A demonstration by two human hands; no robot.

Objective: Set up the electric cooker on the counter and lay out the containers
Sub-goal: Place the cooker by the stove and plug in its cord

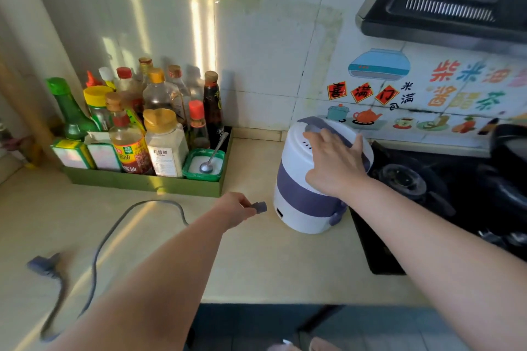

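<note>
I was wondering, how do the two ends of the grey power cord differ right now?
The connector end is pinched in the left hand, close to the cooker; the plug end lies loose on the counter, far to the left. The connector end looks small and blocky; the plug end looks larger, though blurred. Both are the same grey-blue.
</note>
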